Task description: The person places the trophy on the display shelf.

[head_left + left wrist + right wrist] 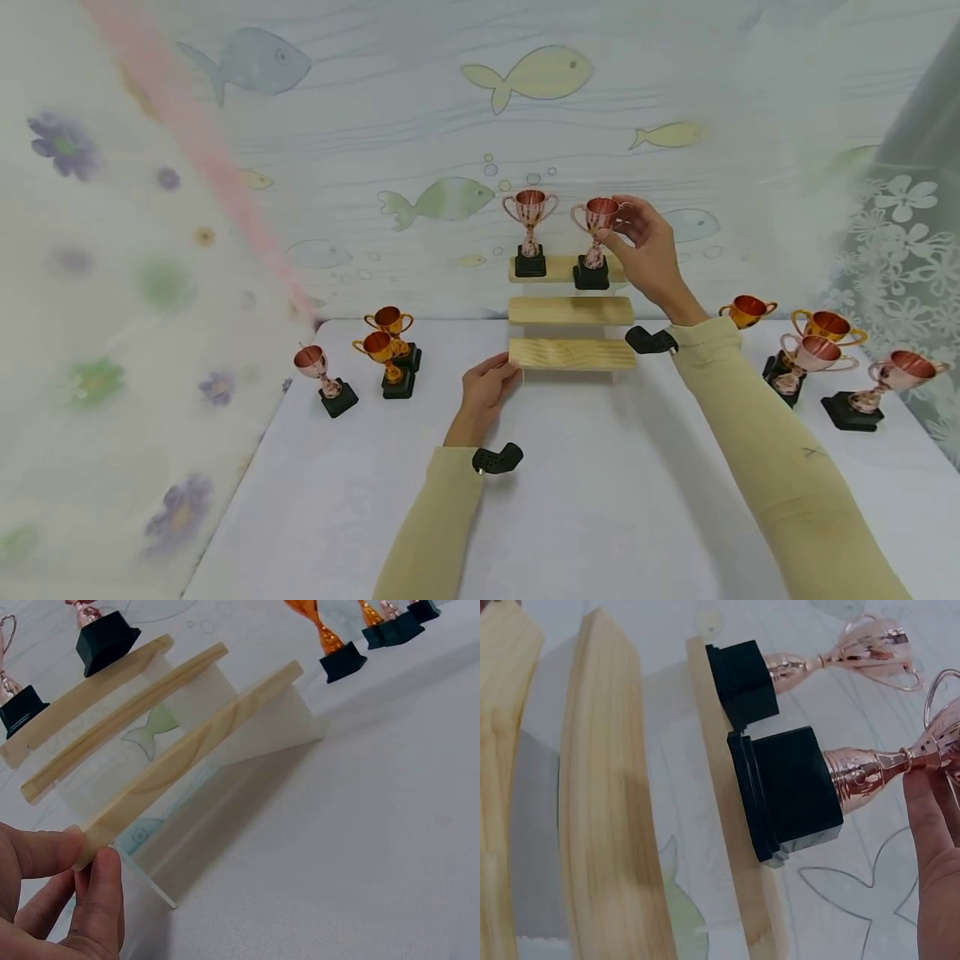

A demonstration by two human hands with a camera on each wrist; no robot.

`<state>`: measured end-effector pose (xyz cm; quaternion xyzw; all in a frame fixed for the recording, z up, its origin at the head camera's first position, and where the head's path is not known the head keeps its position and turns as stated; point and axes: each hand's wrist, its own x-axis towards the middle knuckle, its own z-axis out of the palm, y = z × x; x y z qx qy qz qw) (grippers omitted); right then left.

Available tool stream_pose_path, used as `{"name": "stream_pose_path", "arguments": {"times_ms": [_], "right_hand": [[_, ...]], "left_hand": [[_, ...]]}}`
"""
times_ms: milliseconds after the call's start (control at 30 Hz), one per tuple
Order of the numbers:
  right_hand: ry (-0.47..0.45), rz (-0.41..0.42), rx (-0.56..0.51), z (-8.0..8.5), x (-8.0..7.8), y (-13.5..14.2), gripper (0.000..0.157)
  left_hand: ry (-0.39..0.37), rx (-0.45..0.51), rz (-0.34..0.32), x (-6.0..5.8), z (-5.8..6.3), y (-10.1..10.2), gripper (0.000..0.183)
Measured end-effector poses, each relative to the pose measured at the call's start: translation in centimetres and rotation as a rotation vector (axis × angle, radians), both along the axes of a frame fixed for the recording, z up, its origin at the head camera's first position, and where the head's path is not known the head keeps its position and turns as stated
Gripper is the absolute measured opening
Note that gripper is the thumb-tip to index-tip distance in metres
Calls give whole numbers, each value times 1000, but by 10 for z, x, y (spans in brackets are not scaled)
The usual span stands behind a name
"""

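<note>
A three-step wooden display stand (pixel 572 354) with clear side panels stands at the back of the table. My left hand (pixel 486 387) pinches the left end of its lowest board (pixel 187 754) between thumb and fingers. At the top step, my right hand (pixel 647 250) grips a rose-gold trophy cup (pixel 600 218) by its bowl and stem. This trophy's black base (pixel 795 791) is close over the top board (pixel 757 915), near its right part. Another rose-gold trophy (pixel 530 221) stands upright on the left of the same board.
On the table's left stand a rose-gold trophy (pixel 315 364) and two gold trophies (pixel 393 375). Several more gold and rose-gold trophies (pixel 862 400) stand at the right, beside my right forearm. A fish-print curtain (pixel 420 108) hangs behind the stand.
</note>
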<state>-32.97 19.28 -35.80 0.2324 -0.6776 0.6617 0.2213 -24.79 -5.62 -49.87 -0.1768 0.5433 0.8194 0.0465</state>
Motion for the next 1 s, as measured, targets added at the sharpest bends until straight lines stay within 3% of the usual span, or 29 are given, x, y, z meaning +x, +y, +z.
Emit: {"name": "stream_pose_path", "arguments": {"times_ms": [600, 1000], "right_hand": [[-83, 23, 8, 2, -26, -14, 42], [-111, 9, 5, 2, -30, -20, 40]], "left_hand": [[5, -2, 7, -1, 1, 1, 36], [9, 10, 7, -3, -2, 1, 36]]}}
